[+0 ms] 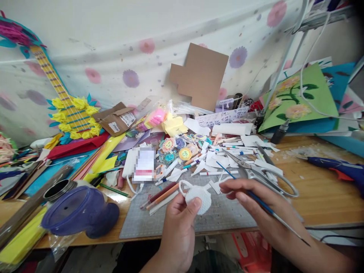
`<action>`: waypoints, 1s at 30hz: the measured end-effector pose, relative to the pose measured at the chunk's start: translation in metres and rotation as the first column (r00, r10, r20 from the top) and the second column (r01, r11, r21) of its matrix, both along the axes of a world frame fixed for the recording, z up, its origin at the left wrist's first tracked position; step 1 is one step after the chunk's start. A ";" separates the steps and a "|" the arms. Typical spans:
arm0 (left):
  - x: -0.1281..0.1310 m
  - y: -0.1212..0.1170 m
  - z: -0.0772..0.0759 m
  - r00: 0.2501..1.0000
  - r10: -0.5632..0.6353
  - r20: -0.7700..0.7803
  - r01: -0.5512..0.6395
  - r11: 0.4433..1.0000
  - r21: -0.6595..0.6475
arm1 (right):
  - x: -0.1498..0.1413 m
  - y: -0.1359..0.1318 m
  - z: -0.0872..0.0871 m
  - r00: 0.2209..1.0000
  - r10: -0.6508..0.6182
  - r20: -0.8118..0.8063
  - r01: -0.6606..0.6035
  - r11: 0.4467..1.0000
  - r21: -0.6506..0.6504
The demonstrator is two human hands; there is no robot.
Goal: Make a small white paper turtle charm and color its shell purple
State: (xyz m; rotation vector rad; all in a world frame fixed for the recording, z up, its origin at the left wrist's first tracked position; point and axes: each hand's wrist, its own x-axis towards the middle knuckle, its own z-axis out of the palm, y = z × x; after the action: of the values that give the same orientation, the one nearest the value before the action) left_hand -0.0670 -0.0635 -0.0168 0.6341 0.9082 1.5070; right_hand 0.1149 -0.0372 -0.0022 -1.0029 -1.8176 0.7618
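Between the thumb and fingers of my left hand (182,223) is a white round textured piece (200,200) with a white loop at its upper left. My right hand (261,204), to the right of it and apart from it, is closed on a thin blue paintbrush (261,203). The brush's dark tip points down to the right, over my wrist, and its other end points up left. Beneath both hands lies a grey cutting mat (227,222). Large scissors (256,172) with grey handles rest just beyond my right hand.
Several markers, paper scraps and small painted paper badges (185,153) cover the mat's far side. A phone (144,165) lies left of them. A purple cup (76,212) and an uncovered jar (59,189) stand at the left. A blue glue gun (335,168) lies at the right.
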 end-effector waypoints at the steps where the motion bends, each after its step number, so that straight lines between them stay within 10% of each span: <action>1: 0.002 -0.002 -0.001 0.998 -0.029 -0.047 0.030 1.000 0.004 | -0.003 0.003 0.001 0.998 0.006 -0.059 -0.011 0.995 -0.096; 17: 0.022 -0.001 -0.003 0.985 -0.094 -0.143 0.090 0.995 -0.035 | -0.020 0.006 -0.010 0.830 0.019 -0.557 -0.332 0.819 -0.467; 23: 0.014 -0.006 -0.005 0.967 -0.205 -0.152 0.197 0.978 -0.062 | -0.021 0.010 -0.007 0.883 0.038 -0.468 -0.286 0.833 -0.473; 30: -0.031 -0.013 0.001 0.765 -0.404 -0.502 0.349 0.915 -0.204 | -0.017 0.011 0.002 0.926 0.376 -0.030 -0.354 0.840 -0.412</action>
State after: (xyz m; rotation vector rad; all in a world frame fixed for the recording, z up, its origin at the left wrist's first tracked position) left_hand -0.0980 -0.0762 -0.0160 1.1288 1.1833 0.9169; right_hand 0.0981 -0.0260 -0.0003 -0.9463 -1.9662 1.4143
